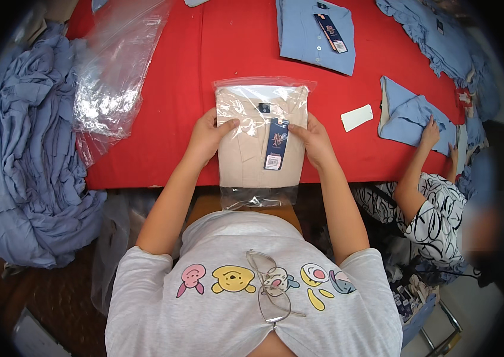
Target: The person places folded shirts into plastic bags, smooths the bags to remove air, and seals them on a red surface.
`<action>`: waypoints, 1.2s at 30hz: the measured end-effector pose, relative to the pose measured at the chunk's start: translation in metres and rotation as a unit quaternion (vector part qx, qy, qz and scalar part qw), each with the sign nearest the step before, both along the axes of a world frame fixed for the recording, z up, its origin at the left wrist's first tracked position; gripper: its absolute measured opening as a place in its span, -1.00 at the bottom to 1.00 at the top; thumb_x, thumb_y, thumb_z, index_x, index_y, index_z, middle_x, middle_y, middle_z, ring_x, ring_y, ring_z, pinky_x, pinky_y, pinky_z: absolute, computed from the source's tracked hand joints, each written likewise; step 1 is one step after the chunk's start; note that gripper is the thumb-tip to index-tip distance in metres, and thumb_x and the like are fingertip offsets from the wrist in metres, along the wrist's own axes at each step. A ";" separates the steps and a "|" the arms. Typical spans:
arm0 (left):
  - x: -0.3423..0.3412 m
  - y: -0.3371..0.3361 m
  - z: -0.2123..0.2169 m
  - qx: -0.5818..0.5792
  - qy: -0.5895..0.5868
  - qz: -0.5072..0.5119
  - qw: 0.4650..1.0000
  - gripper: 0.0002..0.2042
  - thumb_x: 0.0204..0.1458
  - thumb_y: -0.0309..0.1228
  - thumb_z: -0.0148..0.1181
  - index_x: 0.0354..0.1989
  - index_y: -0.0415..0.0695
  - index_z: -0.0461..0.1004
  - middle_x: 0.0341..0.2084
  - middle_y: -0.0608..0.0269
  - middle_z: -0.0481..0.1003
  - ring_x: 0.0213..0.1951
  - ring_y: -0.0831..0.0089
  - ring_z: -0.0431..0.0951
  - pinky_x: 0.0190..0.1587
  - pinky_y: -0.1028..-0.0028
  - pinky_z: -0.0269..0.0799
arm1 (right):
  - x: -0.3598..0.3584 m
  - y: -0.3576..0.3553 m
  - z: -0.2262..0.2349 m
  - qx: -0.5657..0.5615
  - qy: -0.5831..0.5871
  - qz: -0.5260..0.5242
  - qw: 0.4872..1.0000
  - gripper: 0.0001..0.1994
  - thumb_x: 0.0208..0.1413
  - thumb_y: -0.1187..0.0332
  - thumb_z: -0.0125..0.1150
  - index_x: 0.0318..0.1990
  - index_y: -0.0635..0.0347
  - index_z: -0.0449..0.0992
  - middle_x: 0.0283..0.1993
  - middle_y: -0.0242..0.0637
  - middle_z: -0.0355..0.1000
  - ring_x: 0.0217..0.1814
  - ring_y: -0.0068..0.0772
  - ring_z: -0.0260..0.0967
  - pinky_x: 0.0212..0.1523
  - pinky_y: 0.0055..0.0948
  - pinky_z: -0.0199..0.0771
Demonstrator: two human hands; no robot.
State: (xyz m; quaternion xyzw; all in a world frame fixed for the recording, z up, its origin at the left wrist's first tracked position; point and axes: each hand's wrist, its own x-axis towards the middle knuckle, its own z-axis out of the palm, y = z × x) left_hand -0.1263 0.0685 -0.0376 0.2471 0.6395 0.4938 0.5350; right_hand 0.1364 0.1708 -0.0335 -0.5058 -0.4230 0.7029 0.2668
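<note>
Between my two hands is a folded beige shirt (243,152) inside a clear plastic bag (258,196), held over the table's near edge. A dark blue hang tag (275,146) lies on the shirt's front, under the film. My left hand (209,134) grips the bag's left side, thumb on top. On the right side, my right hand (316,140) holds it the same way, its thumb beside the tag. The fingers beneath the bag are hidden.
A red-covered table (186,71) bears a stack of clear bags (112,77), a folded blue shirt (317,41) and a white card (357,118). Blue garments (44,149) heap at the left. At the right, a co-worker's hand (429,132) touches a blue garment (406,113).
</note>
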 end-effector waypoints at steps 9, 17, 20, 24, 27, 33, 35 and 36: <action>-0.033 -0.045 0.132 0.306 0.353 -0.171 0.867 -0.78 -0.01 -0.64 0.40 -0.19 -0.15 0.60 -0.15 0.21 0.58 0.00 0.25 0.60 0.07 0.32 0.51 | 0.035 -0.001 0.103 0.358 0.109 0.119 0.920 -0.75 0.17 0.58 0.43 0.00 0.21 0.69 0.20 -0.23 0.64 0.37 -0.30 0.51 0.42 -0.31 0.44; -0.010 -0.090 0.026 0.220 0.461 -0.276 0.814 -0.72 0.07 -0.52 0.39 -0.02 -0.13 0.61 0.11 0.10 0.56 0.21 0.03 0.57 0.30 0.12 0.46 | 0.062 -0.131 -0.031 -0.001 0.028 -0.155 0.987 -0.48 0.45 0.44 0.26 0.46 0.42 0.31 0.26 -0.02 0.55 0.21 -0.40 0.59 0.15 -0.37 0.67; 0.025 -0.076 0.012 0.248 0.501 -0.320 0.765 -0.39 0.04 -0.37 0.49 0.33 -0.01 0.50 0.49 0.05 0.31 0.55 0.02 0.25 0.61 -0.05 0.07 | 0.050 -0.159 -0.040 0.023 -0.025 -0.153 0.988 -0.58 0.41 0.37 0.36 0.31 0.40 0.48 -0.03 -0.16 0.66 -0.11 -0.47 0.67 -0.28 -0.55 0.65; 0.045 -0.050 -0.001 0.243 0.551 -0.380 0.702 -0.17 -0.03 -0.27 0.56 0.50 0.05 0.38 0.67 0.10 0.06 0.68 0.05 -0.02 0.66 -0.21 -0.16 | 0.029 -0.157 -0.033 -0.092 -0.068 -0.077 0.990 -0.77 0.38 0.29 0.40 -0.11 0.33 0.66 -0.31 -0.24 0.65 -0.46 -0.51 0.59 -0.50 -0.53 0.53; 0.043 -0.039 -0.012 0.252 0.602 -0.388 0.651 -0.13 -0.11 -0.17 0.59 0.49 0.07 0.41 0.66 0.07 0.08 0.67 -0.02 0.00 0.62 -0.30 -0.11 | 0.024 -0.152 -0.043 -0.074 -0.085 -0.047 0.993 -0.82 0.40 0.32 0.34 -0.13 0.30 0.65 -0.35 -0.25 0.64 -0.47 -0.52 0.58 -0.51 -0.55 0.51; 0.045 -0.022 0.000 0.229 0.607 -0.415 0.638 -0.04 -0.12 -0.07 0.57 0.56 0.05 0.32 0.67 0.03 0.05 0.66 -0.12 -0.01 0.59 -0.40 -0.16 | 0.037 -0.156 -0.058 -0.066 -0.040 -0.058 0.995 -0.84 0.43 0.39 0.27 -0.17 0.30 0.65 -0.37 -0.24 0.64 -0.44 -0.52 0.58 -0.41 -0.53 0.57; 0.049 -0.020 -0.007 0.241 0.615 -0.390 0.642 -0.09 -0.07 -0.11 0.55 0.54 0.01 0.33 0.65 0.02 0.09 0.66 -0.07 0.04 0.58 -0.37 -0.08 | 0.041 -0.157 -0.061 -0.055 -0.033 -0.057 0.996 -0.84 0.43 0.39 0.28 -0.18 0.31 0.64 -0.37 -0.23 0.63 -0.44 -0.52 0.57 -0.38 -0.52 0.58; 0.051 -0.019 -0.011 0.247 0.619 -0.376 0.644 -0.11 -0.05 -0.13 0.54 0.53 -0.01 0.34 0.65 0.01 0.11 0.65 -0.04 0.06 0.57 -0.36 -0.05 | 0.045 -0.158 -0.062 -0.047 -0.035 -0.050 0.997 -0.84 0.43 0.39 0.29 -0.18 0.32 0.64 -0.37 -0.23 0.63 -0.44 -0.52 0.56 -0.37 -0.52 0.58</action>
